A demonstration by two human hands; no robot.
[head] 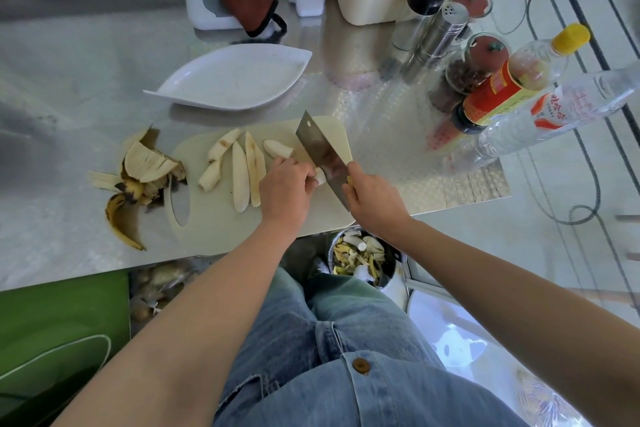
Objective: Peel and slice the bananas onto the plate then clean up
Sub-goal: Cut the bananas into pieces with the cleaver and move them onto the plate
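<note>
The cutting board (pixel 214 225) lies at the near edge of the tabletop (pixel 69 87), with banana pieces (pixel 240 180) on it and the cleaver (pixel 322 149) over its right part. The peels (pixel 145 177) lie just left of the board. The plate (pixel 235 80) sits behind it. Bottles and jars (pixel 498 94) stand to the right. A bin (pixel 389 272) stands below the near edge.

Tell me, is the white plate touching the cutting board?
Apart. The head view shows a strip of steel table between the white plate and the cutting board.

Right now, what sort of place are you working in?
Probably a home kitchen: a steel counter with a cutting board, banana pieces and a cleaver, seasoning bottles on the right, and a scrap bin below its edge.
</note>
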